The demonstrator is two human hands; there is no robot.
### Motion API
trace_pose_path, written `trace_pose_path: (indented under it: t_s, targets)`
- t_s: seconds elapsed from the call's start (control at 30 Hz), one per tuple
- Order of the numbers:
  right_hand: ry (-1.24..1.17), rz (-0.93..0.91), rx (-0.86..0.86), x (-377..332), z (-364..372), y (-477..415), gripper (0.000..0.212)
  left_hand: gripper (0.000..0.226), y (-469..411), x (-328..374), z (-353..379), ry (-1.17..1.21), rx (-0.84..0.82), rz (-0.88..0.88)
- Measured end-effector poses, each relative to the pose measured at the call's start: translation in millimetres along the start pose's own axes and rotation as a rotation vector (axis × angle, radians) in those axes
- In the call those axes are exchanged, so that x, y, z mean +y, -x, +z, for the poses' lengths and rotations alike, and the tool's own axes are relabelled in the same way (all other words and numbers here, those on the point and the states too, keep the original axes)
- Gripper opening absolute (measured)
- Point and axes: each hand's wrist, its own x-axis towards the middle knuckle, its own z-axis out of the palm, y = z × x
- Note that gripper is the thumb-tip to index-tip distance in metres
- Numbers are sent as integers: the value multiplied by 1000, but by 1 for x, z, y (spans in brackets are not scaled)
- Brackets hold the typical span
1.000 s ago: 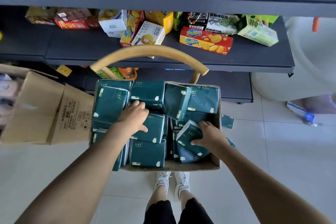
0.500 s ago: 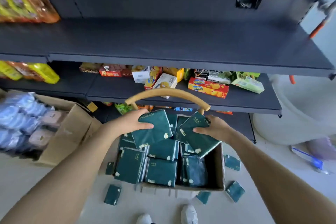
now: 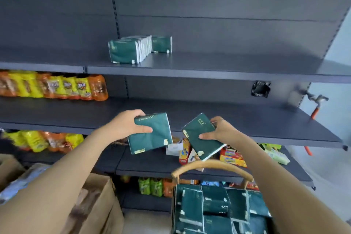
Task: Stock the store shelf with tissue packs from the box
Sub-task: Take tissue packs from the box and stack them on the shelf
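Held a tissue pack in the left hand, thumb across its face, fingers curled round its top edge. Gripped a second pack, tilted, in the right hand. Both aloft before the middle shelf, near but not touching. Saw a row of packs upright on the upper shelf, more heaped below.

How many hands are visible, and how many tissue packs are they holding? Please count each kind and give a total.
Hands: 2, the left hand and the right hand.
Tissue packs held: 2, the left pack and the right pack.
Total: 4.
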Motion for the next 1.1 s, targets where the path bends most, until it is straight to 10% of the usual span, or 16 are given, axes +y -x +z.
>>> trace_pose_path:
  t_s: [0.33, 1.1]
  targets:
    - [200, -136, 201, -149, -12, -23, 45, 36, -48, -19, -133, -24, 155, 271]
    - [448, -425, 409, -251, -75, -226, 63, 36, -198, 5, -211, 10, 293, 259]
